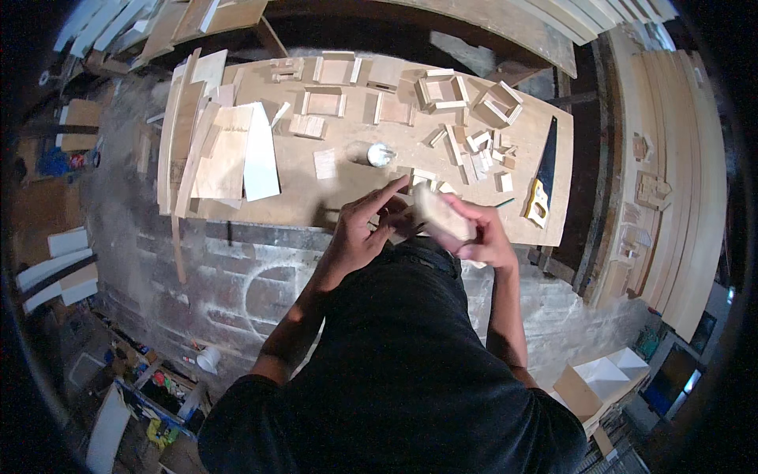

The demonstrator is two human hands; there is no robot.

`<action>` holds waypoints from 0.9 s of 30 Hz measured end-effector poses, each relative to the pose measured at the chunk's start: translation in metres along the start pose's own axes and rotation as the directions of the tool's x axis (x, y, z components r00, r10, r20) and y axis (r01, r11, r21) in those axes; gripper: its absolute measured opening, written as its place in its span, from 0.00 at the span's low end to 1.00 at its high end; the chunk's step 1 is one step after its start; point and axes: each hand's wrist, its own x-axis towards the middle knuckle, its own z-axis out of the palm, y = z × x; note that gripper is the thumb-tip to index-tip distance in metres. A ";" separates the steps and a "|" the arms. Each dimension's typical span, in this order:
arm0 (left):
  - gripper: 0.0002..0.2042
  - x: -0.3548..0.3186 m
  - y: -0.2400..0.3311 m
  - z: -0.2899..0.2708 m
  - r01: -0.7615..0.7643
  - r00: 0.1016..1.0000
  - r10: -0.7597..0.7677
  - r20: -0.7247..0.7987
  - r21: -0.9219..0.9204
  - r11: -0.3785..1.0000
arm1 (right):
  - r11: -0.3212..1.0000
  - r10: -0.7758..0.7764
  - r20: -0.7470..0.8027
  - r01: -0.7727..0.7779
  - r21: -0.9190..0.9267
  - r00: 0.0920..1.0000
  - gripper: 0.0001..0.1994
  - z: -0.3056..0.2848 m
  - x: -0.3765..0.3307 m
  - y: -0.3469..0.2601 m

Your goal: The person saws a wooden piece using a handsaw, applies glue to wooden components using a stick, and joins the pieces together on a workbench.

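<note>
A pale wooden block [444,220], smeared by motion, is gripped in my right hand [488,235] just above the table's near edge. To its left, my left hand [365,233] has its fingers and thumb curved around a shadowed brownish piece that I cannot make out. Small pale wood pieces [425,175] lie right behind the two hands. A little farther back stands a white tub [380,155] with something whitish in it. A thin flat wooden piece [324,164] rests left of the tub.
Several small wooden boxes and frames [442,89] stand along the table's far side. Wood offcuts [478,154] lie right of centre. A handsaw with a yellow handle [538,201] is at the right edge. Boards and a white panel [260,154] are stacked at the left.
</note>
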 end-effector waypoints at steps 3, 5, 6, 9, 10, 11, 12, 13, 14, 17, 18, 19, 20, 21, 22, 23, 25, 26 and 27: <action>0.32 -0.001 -0.003 -0.012 0.048 0.997 -0.045 0.069 -0.031 0.998 | 0.969 0.167 -0.113 -0.185 -0.165 0.979 0.40 0.003 0.008 0.005; 0.34 -0.005 -0.015 -0.016 0.110 0.988 -0.106 0.108 -0.026 0.994 | 0.944 0.202 -0.228 -0.251 -0.213 0.952 0.43 0.006 0.010 0.001; 0.37 -0.005 -0.017 -0.015 0.115 0.988 -0.109 0.107 -0.057 0.992 | 0.970 0.174 -0.205 -0.204 -0.133 0.963 0.42 0.013 0.006 0.003; 0.38 -0.006 -0.013 -0.021 0.079 0.991 -0.068 0.117 -0.088 0.993 | 0.988 0.119 -0.151 -0.132 -0.082 0.981 0.40 0.035 -0.005 0.018; 0.37 -0.006 -0.011 -0.025 0.111 0.983 -0.100 0.155 -0.067 0.992 | 0.979 0.179 -0.185 -0.194 -0.063 0.966 0.40 0.036 -0.005 0.026; 0.37 -0.009 -0.018 -0.024 0.134 0.977 -0.115 0.178 -0.096 0.986 | 0.966 0.239 -0.217 -0.254 -0.042 0.946 0.39 0.036 -0.008 0.034; 0.36 -0.014 -0.030 -0.024 0.157 0.973 -0.133 0.190 -0.120 0.980 | 0.922 0.305 -0.301 -0.360 -0.145 0.903 0.39 0.033 -0.009 0.041; 0.36 -0.013 -0.034 -0.027 0.177 0.968 -0.146 0.206 -0.138 0.975 | 0.858 0.349 -0.392 -0.459 -0.232 0.851 0.38 0.028 -0.012 0.047; 0.28 -0.012 -0.035 -0.031 0.242 0.952 -0.218 0.216 -0.092 0.966 | 0.775 0.376 -0.483 -0.554 -0.304 0.791 0.37 0.021 -0.017 0.057; 0.19 -0.025 -0.074 -0.035 0.282 0.951 -0.263 0.164 -0.103 0.954 | 0.741 0.164 -0.759 -0.587 -0.327 0.630 0.34 -0.016 -0.056 0.143; 0.14 -0.026 -0.077 -0.038 0.331 0.940 -0.310 0.143 -0.165 0.929 | 0.716 0.222 -0.800 -0.650 -0.254 0.557 0.33 -0.020 -0.058 0.145; 0.14 -0.028 -0.082 -0.042 0.324 0.941 -0.304 0.149 -0.137 0.936 | 0.685 0.277 -0.833 -0.706 -0.179 0.480 0.33 -0.024 -0.059 0.147; 0.14 -0.030 -0.088 -0.046 0.316 0.942 -0.298 0.155 -0.108 0.943 | 0.648 0.328 -0.857 -0.755 -0.102 0.397 0.33 -0.027 -0.060 0.149; 0.14 -0.033 -0.094 -0.049 0.309 0.942 -0.294 0.158 -0.074 0.948 | 0.600 0.297 -0.873 -0.787 -0.144 0.386 0.38 -0.028 -0.058 0.150; 0.13 -0.035 -0.095 -0.050 0.346 0.930 -0.329 0.162 -0.092 0.934 | 0.591 0.208 -0.894 -0.779 -0.208 0.397 0.39 -0.040 -0.064 0.168; 0.13 -0.039 -0.095 -0.050 0.377 0.919 -0.357 0.165 -0.108 0.920 | 0.576 0.116 -0.907 -0.771 -0.272 0.406 0.40 -0.055 -0.073 0.192; 0.14 -0.043 -0.093 -0.049 0.426 0.900 -0.404 0.165 -0.133 0.895 | 0.560 0.051 -0.900 -0.758 -0.334 0.434 0.43 -0.064 -0.070 0.210; 0.13 -0.044 -0.095 -0.045 0.435 0.898 -0.415 0.149 -0.146 0.889 | 0.550 0.018 -0.895 -0.752 -0.363 0.446 0.44 -0.071 -0.071 0.217; 0.13 -0.046 -0.098 -0.041 0.445 0.894 -0.430 0.127 -0.153 0.882 | 0.505 0.046 -0.886 -0.776 -0.379 0.462 0.44 -0.071 -0.064 0.217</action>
